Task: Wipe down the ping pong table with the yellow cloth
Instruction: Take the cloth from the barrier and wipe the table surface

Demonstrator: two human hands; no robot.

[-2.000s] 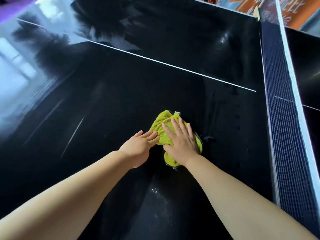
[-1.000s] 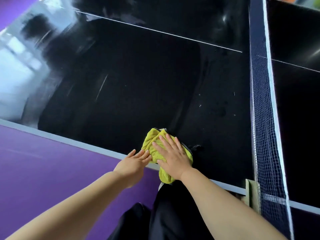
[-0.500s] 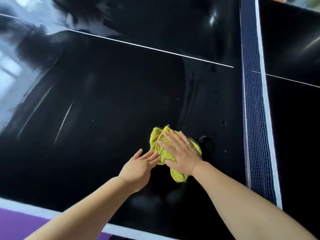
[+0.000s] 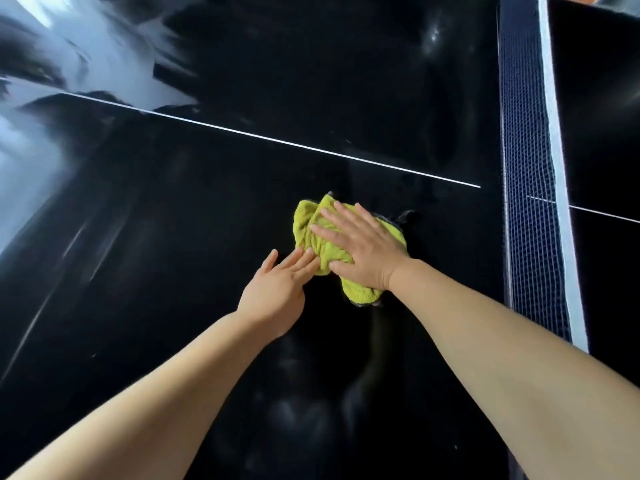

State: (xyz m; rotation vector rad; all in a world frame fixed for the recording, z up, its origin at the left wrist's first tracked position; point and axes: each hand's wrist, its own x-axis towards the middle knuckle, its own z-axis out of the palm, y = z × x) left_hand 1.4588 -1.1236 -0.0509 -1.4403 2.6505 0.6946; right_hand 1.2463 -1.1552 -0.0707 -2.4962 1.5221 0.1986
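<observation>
The crumpled yellow terry cloth (image 4: pixel 304 223) lies on the glossy black ping pong tabletop (image 4: pixel 173 237), on the person's side of the thin white centre line (image 4: pixel 277 140). It is near the dark mesh net with its white top band (image 4: pixel 530 202) but clearly apart from it. The cloth is bunched, and its long axis runs from the person's side towards the white line, tilted a little away from the net.

The right hand (image 4: pixel 363 247) is directly on top of the cloth. Its grip is flat, not closed: the fingers are straight and spread, pressing the cloth down and pointing away from the net. The left hand (image 4: pixel 277 292) is also flat, with straight fingers, and holds nothing. Its fingertips touch the edge of the cloth farthest from the net, and its palm rests on the bare tabletop.

This looks like mid-wipe. The right hand is the nearer one and does the work, while the left steadies the bundle. Most of the tabletop in view stretches away from the net, so the next stroke probably goes that way, along the right fingers and across the cloth's long axis. The left hand lies in that path and would have to move with the cloth. With only flat pressure on it, the bundle could roll or slip out.
</observation>
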